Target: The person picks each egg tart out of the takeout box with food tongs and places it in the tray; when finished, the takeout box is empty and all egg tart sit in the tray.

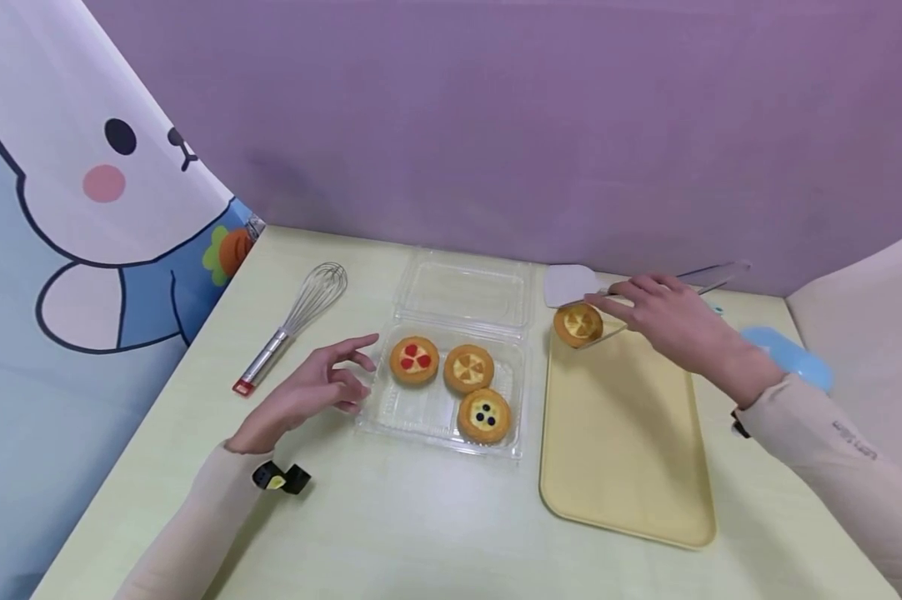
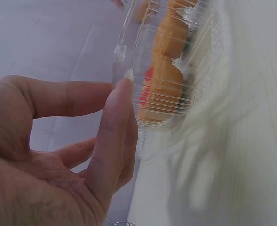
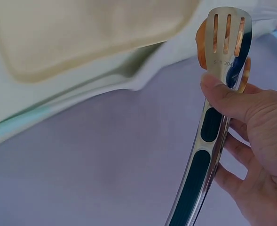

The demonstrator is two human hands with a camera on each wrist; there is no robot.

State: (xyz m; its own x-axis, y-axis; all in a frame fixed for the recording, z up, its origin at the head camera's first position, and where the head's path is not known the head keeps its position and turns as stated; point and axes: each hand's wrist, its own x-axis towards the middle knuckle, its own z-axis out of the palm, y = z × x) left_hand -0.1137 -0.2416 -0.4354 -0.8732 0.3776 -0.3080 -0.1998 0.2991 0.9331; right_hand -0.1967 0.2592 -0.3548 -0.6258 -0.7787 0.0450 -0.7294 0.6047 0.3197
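Note:
My right hand (image 1: 664, 321) holds metal tongs (image 3: 201, 174) with dark green grip inlays. Between the slotted tong ends is a round tart (image 1: 577, 323) with wedge-shaped pieces on top, at the far left corner of the yellow tray (image 1: 616, 467). A clear plastic box (image 1: 413, 421) with its lid (image 1: 466, 287) folded back lies left of the tray. Inside are a red-topped tart (image 1: 414, 361), a wedge-topped tart (image 1: 469, 369) and a blueberry-dotted tart (image 1: 484, 416). My left hand (image 1: 319, 383), fingers loosely bent and thumb apart, is right at the box's left rim.
On the left lies a whisk (image 1: 293, 329) with a metal handle. A white spatula (image 1: 569, 285) lies along the back edge, beyond the tray. Right of the tray, a blue object (image 1: 789, 357) is partly hidden by the right arm. A purple cloth (image 1: 496, 125) hangs behind the table.

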